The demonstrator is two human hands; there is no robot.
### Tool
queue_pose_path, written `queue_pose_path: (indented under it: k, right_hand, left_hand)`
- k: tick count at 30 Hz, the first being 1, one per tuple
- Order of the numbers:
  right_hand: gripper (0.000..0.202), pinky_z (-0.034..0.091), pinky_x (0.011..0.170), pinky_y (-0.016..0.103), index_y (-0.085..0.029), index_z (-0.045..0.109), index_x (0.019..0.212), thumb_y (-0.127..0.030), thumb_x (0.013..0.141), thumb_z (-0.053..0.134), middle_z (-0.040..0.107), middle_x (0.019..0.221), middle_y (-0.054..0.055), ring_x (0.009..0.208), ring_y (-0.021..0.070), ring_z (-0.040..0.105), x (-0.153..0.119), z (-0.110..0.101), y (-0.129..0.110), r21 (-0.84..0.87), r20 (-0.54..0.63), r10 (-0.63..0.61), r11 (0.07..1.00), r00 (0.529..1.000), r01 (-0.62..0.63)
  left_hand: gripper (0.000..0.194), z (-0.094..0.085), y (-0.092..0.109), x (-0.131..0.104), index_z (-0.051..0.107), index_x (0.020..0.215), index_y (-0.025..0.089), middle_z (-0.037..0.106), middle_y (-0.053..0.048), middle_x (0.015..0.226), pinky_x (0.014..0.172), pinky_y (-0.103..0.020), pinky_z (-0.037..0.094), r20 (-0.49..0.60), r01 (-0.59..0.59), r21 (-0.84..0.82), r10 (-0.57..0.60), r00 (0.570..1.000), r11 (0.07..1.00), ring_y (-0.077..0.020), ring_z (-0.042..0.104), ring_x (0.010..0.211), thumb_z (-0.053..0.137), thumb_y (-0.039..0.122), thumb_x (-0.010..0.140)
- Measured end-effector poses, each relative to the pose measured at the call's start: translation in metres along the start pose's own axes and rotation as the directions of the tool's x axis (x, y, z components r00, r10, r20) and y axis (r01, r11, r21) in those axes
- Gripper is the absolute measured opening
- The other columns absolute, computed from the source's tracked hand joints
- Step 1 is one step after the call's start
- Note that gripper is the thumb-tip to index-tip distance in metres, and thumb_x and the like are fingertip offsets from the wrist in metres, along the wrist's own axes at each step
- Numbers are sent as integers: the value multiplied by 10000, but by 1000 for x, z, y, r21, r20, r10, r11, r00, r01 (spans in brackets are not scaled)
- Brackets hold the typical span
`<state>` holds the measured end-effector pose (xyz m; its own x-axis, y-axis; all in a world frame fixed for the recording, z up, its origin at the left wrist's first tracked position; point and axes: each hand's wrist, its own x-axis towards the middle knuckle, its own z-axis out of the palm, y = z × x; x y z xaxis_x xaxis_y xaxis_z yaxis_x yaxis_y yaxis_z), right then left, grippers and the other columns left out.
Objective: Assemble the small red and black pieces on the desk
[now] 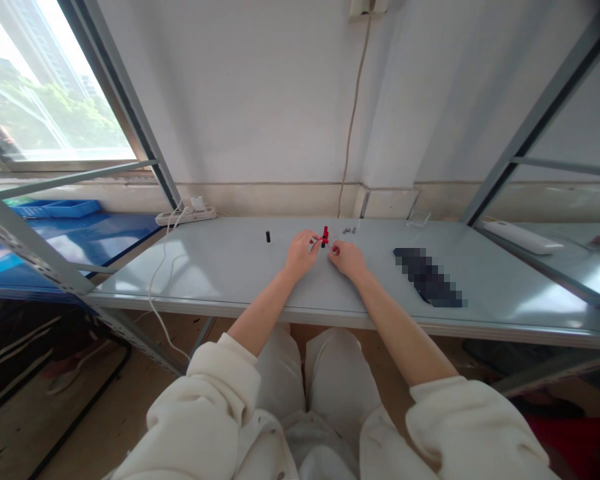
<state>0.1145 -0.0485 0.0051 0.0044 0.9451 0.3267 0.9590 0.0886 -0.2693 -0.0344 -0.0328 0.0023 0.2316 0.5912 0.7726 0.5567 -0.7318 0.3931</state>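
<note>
Your left hand (303,256) pinches red-and-black piece (325,231) near far edge of counter (220,267). Your right hand (348,259): fingers curled, can't tell if gripping. Piece likely light, stiff, slightly slippery; take by red body, fingertips only.

With a small assembly (325,233) as clock centre on the table (220,270) before you, your left hand (301,256) holds it from eight o'clock; your right hand (347,260) is just beside it at four. A small cylinder (268,237) stands at nine, small pieces (349,231) lie at two, an obscured object (429,275) farther out at four, a power strip (197,215) at ten, by the far-left corner.
</note>
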Motion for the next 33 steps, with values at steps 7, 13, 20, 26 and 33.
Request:
queue_pose_path:
  k: [7, 13, 20, 26, 33]
  right_hand:
    - [172, 333, 604, 242, -179, 616, 820, -220, 742, 468, 635, 804, 60, 731, 154, 549, 1, 1, 1, 28, -20, -6, 1000, 1000, 7]
    - [149, 308, 576, 242, -184, 607, 792, -216, 736, 472, 632, 776, 52, 696, 151, 536, 1, 2, 2, 37, -18, -36, 999, 999, 36]
    - [150, 303, 574, 241, -181, 602, 793, -209, 735, 467, 627, 773, 55, 687, 146, 528, 0, 1, 2, 16, -29, -74, 997, 997, 74]
    - [167, 310, 578, 244, -183, 609, 813, -234, 727, 475, 626, 755, 49, 678, 148, 531, 0, 1, 0, 71, -81, -91, 993, 992, 97]
    - [186, 327, 582, 248, -173, 613, 807, -285, 727, 488, 624, 746, 51, 674, 148, 538, 1, 0, -3, 148, -143, -28, 988, 989, 50]
  left_hand:
    - [40, 2, -3, 1, 492, 817, 182, 575, -23, 821, 745, -272, 419, -42, -30, -25, 29, 999, 999, -128, 521, 754, 459, 160, 824]
    - [46, 1, -4, 0, 488, 813, 182, 565, -23, 820, 731, -270, 419, -37, -7, -13, 6, 999, 1000, -125, 520, 741, 453, 155, 826]
    - [96, 0, -2, 0, 514, 904, 176, 590, -35, 881, 762, -271, 431, -13, 2, -36, -3, 1000, 999, -118, 529, 754, 435, 186, 848]
    - [172, -2, 2, 0, 566, 957, 170, 610, -49, 920, 797, -271, 446, 99, -62, -54, 67, 993, 997, -128, 550, 829, 436, 178, 845]
    - [335, 3, -4, -3, 545, 1143, 173, 612, -73, 1061, 885, -318, 443, 104, -82, -26, 84, 991, 996, -165, 544, 990, 424, 157, 831]
